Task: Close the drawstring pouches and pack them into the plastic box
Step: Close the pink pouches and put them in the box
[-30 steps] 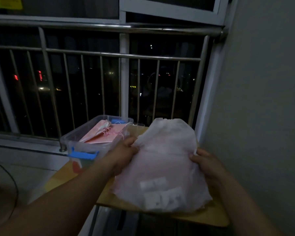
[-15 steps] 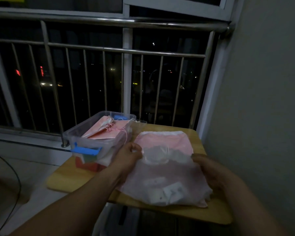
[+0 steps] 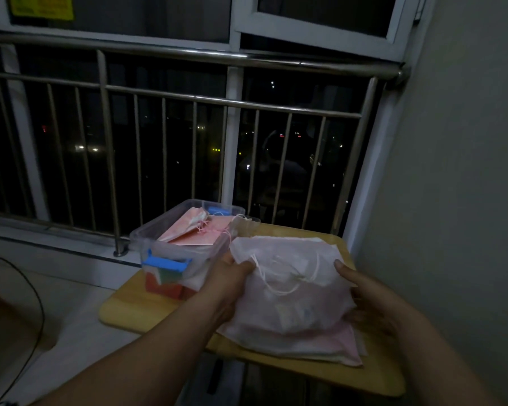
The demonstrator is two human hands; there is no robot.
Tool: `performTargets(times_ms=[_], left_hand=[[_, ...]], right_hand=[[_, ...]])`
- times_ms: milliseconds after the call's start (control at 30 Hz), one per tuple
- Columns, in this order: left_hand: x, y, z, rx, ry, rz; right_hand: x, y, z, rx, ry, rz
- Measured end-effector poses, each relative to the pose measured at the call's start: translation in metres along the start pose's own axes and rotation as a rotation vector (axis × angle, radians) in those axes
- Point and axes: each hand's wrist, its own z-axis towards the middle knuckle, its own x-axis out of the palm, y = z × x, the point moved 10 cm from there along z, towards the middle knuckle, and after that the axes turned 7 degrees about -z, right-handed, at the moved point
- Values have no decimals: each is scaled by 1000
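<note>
A pale pink drawstring pouch [image 3: 291, 291] lies on top of a stack of more pouches [image 3: 335, 344] on the wooden table [image 3: 135, 306]. Its white cord loops loosely across its top. My left hand [image 3: 229, 276] grips the pouch's left upper edge. My right hand [image 3: 361, 291] holds its right side, thumb on top and fingers under the fabric. A clear plastic box [image 3: 165, 238] with blue clips stands to the left, holding pink pouches [image 3: 194, 232] with cords.
A steel railing [image 3: 229, 104] and dark window run behind the table. A grey wall [image 3: 452, 200] stands close on the right. A black cable [image 3: 38, 306] lies on the floor at left. The table's front edge is near my forearms.
The pouch, held up a second ago, was lowered and folded down on the stack. Both hands kept hold of its sides, and the cord now lies across its top.
</note>
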Motion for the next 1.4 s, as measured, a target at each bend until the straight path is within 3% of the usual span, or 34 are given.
performTargets(times_ms=[133, 233, 367, 500, 600, 767, 833, 967, 1033, 1100, 1200, 1400], left_hand=[[13, -25, -7, 85, -23, -55], [12, -48, -13, 144, -47, -22], [-13, -97, -26, 320, -152, 190], [-57, -147, -36, 468, -251, 385], [-86, -177, -32, 568, -299, 637], [-113, -196, -16, 672, -447, 1302], [-99, -193, -1, 747, -324, 1509], [-90, -142, 49, 400, 89, 1607], [-89, -128, 60, 295, 141, 1631], [-87, -123, 66, 234, 170, 1601], [-81, -111, 63, 135, 250, 1471], [-72, -104, 57, -13, 297, 1493]], right_hand=[[-1, 6, 5, 20, -40, 93], [-8, 36, 20, -76, -123, 48], [3, 110, 28, -272, -220, -70], [61, 182, 53, -413, -177, -144], [116, 226, 77, -475, -127, -208], [190, 277, 115, -568, -101, -400], [214, 282, 129, -585, -86, -492], [250, 279, 142, -700, -103, -737], [262, 272, 133, -801, -71, -891], [279, 252, 124, -849, 87, -1058], [286, 209, 121, -720, 288, -1243], [295, 191, 128, -643, 385, -1438]])
